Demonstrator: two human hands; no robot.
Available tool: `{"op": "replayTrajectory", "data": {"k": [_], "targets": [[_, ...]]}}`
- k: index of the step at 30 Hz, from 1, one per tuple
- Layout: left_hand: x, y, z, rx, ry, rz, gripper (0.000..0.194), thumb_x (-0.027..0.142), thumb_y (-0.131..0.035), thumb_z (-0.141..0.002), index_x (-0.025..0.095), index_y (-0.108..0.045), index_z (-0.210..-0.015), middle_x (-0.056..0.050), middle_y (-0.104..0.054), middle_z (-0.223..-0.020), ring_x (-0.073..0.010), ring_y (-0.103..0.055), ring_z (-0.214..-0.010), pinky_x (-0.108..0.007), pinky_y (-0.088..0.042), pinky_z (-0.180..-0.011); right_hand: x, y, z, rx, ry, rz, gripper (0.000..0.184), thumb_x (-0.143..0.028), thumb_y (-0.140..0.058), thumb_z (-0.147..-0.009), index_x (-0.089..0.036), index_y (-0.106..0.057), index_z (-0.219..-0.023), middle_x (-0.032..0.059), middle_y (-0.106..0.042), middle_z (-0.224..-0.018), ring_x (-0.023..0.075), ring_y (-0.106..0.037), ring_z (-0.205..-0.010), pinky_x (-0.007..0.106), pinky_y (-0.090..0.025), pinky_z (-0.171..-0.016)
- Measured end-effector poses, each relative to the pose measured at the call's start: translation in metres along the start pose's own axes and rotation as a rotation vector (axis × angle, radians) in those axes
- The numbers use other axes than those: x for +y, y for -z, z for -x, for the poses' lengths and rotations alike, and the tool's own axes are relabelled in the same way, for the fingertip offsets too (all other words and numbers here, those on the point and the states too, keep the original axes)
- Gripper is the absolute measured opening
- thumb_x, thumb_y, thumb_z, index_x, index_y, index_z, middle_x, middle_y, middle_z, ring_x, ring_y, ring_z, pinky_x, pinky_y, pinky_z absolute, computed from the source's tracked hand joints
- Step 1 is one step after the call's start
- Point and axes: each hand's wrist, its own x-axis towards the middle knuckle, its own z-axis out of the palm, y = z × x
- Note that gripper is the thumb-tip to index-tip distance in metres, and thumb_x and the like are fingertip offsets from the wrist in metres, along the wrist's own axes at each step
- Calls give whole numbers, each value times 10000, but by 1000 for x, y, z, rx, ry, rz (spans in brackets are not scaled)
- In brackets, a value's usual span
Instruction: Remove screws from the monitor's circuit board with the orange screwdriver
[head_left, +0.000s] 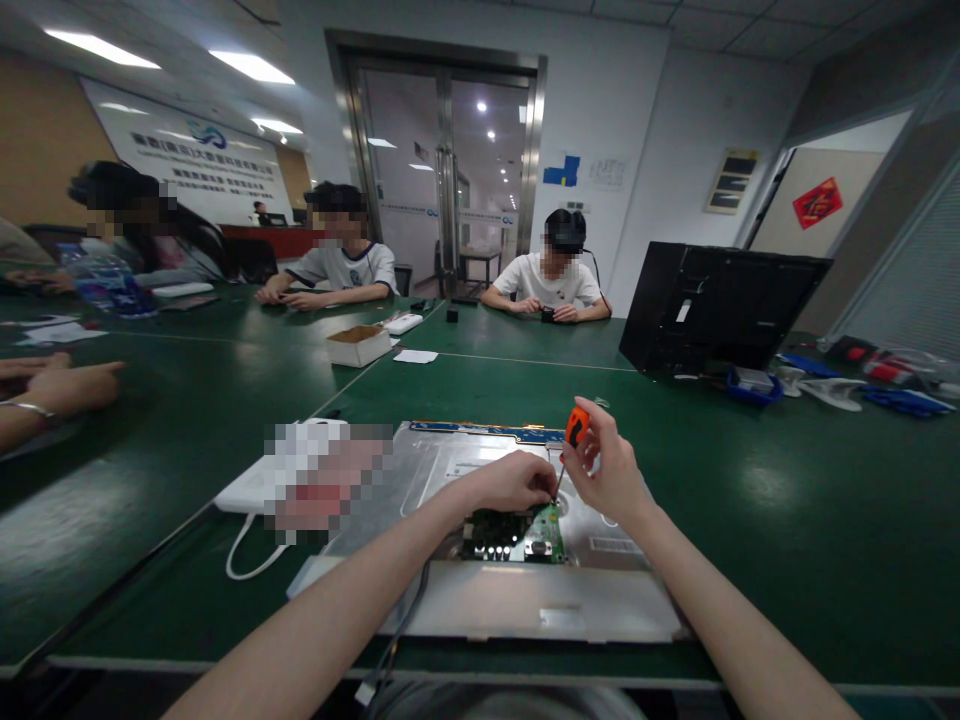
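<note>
A metal-backed display panel (637, 600) lies flat on the green table before me, with a green circuit board (553, 530) on its middle. In my right hand (611, 470) is a screwdriver (576, 428) with an orange and black handle. It leans slightly, its shaft pointing down at the board's upper right corner. My left hand (521, 482) is closed over the board's upper edge, fingertips beside the screwdriver's tip. What those fingers pinch, if anything, is hidden. A dark cable (409, 610) runs from the board over the panel's near edge.
Left of the panel lies a white device with a cable (244, 555). Farther off stand a small open box (358, 347) and a black monitor housing (712, 310). Blue trays (754, 387) sit at the right. Several people sit around the table; a co-worker's hands (71, 385) rest at the left.
</note>
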Motion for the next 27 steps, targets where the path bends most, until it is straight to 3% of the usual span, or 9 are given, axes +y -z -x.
{"op": "replayTrajectory", "data": {"k": [11, 19, 27], "targets": [[0, 0, 0, 4, 18, -9, 114, 78, -642, -781, 148, -720, -826, -14, -705, -797, -151, -602, -739, -218, -430, -694, 5, -4, 2, 17, -13, 2, 479, -310, -602, -913, -209, -441, -1353, -83, -506, -606, 89, -468, -437, 184, -381, -441], [0, 0, 0, -10, 9, 11, 115, 88, -633, -791, 148, -724, -829, -13, -707, -781, -154, -604, -724, -224, -432, -689, -1, 2, -1, -6, 27, -17, 515, -210, -503, -923, -205, -355, -1417, -41, -588, -690, 104, -534, -477, 203, -445, -464], [-1, 0, 0, -1, 10, 19, 117, 70, -642, -780, 148, -720, -819, -6, -702, -777, -144, -587, -703, -216, -418, -675, -1, 0, -1, 19, 14, 4, 493, -203, -527, -907, -195, -389, -1380, -66, -559, -632, 92, -522, -443, 176, -415, -434]]}}
